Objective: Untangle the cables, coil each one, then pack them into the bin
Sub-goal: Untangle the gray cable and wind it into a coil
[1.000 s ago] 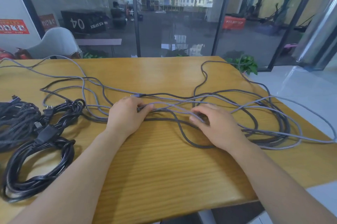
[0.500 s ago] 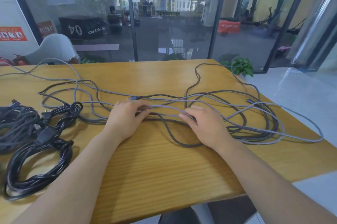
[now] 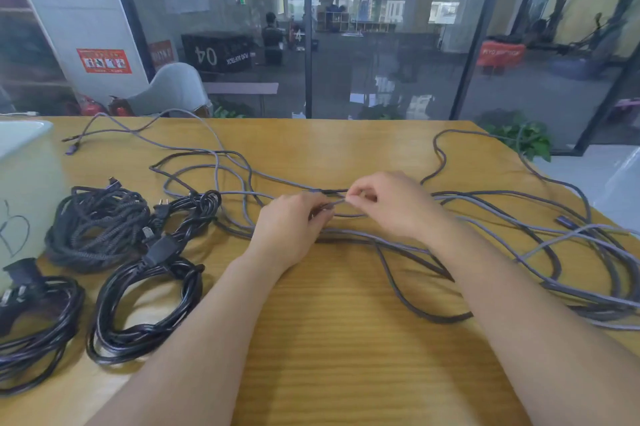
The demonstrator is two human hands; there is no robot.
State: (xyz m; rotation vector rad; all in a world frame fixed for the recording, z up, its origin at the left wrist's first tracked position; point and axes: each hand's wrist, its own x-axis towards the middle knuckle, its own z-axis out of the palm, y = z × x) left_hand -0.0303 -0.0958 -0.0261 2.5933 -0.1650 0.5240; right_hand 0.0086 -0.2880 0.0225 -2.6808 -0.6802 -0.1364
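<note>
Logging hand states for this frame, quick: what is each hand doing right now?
Left hand: closed, fingers pinching a grey cable above the table.
Right hand: closed, fingers pinching the same grey cable just beside the left.

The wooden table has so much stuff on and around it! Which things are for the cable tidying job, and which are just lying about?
For the job:
- tangled grey cables
- thin grey cable pinched by left hand and right hand
- coiled black power cords
- coiled dark braided cable
- pale plastic bin

Just lying about:
- grey chair
- green potted plant
- red fire extinguishers
</note>
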